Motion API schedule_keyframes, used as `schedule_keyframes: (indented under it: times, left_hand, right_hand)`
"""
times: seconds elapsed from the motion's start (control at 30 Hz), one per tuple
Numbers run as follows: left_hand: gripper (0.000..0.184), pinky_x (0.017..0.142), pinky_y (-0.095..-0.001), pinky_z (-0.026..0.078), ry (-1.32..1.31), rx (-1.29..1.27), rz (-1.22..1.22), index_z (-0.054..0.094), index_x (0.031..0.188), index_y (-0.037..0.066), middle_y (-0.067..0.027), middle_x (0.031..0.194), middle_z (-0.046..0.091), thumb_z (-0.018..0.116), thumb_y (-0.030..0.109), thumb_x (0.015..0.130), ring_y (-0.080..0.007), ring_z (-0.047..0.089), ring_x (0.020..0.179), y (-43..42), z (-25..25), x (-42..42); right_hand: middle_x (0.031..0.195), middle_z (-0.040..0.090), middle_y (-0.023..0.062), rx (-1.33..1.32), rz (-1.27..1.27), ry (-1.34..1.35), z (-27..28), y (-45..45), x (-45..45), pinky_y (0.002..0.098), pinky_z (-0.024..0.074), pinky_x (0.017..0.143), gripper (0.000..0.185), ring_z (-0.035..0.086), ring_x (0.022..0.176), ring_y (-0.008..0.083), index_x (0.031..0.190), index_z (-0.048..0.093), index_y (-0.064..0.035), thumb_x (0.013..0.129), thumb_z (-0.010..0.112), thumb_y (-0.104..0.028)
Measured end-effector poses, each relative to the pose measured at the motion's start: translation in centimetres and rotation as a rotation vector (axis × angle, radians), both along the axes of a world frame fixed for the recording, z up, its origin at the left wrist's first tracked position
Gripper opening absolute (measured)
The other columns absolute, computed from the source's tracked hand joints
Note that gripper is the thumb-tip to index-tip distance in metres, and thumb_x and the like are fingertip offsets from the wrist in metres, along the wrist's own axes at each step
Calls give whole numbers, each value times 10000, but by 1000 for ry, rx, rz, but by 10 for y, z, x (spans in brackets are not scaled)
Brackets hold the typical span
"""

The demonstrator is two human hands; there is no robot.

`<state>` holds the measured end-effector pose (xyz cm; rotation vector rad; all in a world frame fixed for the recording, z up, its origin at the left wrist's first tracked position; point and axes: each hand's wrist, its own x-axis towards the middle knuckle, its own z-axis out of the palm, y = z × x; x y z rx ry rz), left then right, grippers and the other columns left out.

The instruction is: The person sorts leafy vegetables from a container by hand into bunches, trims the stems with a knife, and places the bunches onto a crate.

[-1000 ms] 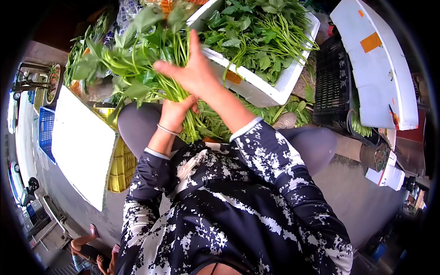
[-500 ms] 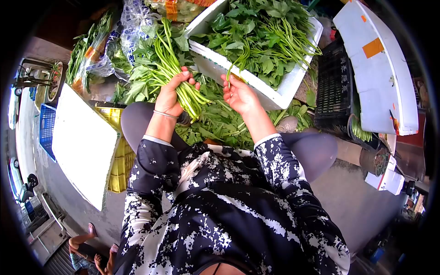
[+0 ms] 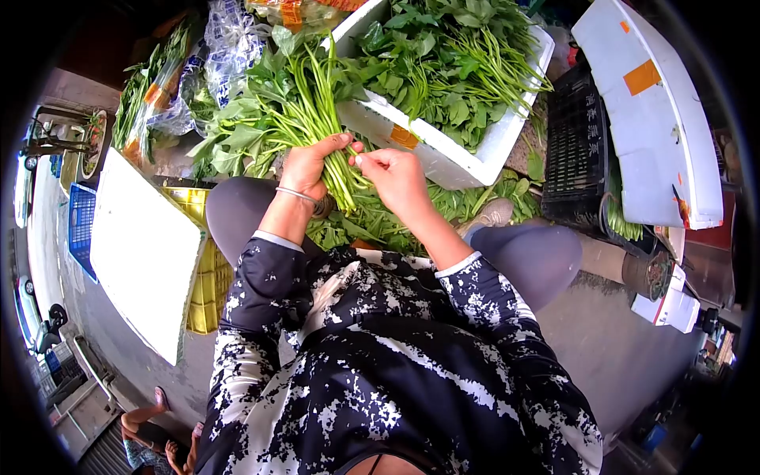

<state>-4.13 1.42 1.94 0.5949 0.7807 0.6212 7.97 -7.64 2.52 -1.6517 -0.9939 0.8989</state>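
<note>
My left hand (image 3: 307, 168) is closed round a bunch of leafy greens (image 3: 317, 91), its long pale-green stems running past my thumb with the cut ends low. The leaves fan out up and to the left. At the right side of the bunch, my right hand (image 3: 396, 180) pinches with thumb and forefinger at a stem; the fingertips meet the bunch. Behind the hands stands a white foam box (image 3: 443, 154) heaped with more leafy greens (image 3: 451, 67). Loose greens (image 3: 380, 218) cover the ground below my hands, between my legs.
To the left, a white foam lid (image 3: 142, 253) leans on a yellow crate (image 3: 207, 293), beside a blue crate (image 3: 81, 226). On the right are a black crate (image 3: 576, 150) and another foam piece (image 3: 649, 103). Plastic-wrapped greens (image 3: 162, 95) lie at upper left. Another person's leg (image 3: 141, 416) shows at lower left.
My right hand has moved left from the foam box, carrying a stem, to the bunch. The bunch in my left hand has swung slightly rightward at its leafy top.
</note>
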Motion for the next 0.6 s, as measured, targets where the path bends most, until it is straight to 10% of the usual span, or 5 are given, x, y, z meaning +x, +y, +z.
schedule_keyframes:
  times: [0.2, 0.4, 0.6]
  left_hand:
    - [93, 579, -292, 509, -55, -46, 106, 526, 849, -74, -152, 801, 579, 508, -15, 779, -241, 600, 750, 1, 7, 2]
    - [92, 585, -304, 511, -41, -23, 206, 519, 835, -84, -143, 821, 563, 516, -18, 771, -254, 600, 787, -2, 17, 2]
    - [85, 592, -310, 505, -34, -5, 253, 521, 828, -77, -133, 804, 561, 529, -27, 760, -259, 603, 787, 0, 23, 3]
  right_hand:
    - [780, 576, 129, -226, -350, -831, -24, 35, 58, 379, 434, 707, 338, 550, 773, 272, 785, 640, -36, 744, 603, -369]
    - [883, 622, 117, -638, -188, -567, -25, 65, 88, 355, 459, 709, 277, 589, 796, 273, 780, 659, -80, 696, 608, -339]
    - [725, 619, 64, -163, -380, 297, -12, 49, 103, 213, 417, 514, 245, 580, 622, 106, 877, 628, -14, 714, 657, -195]
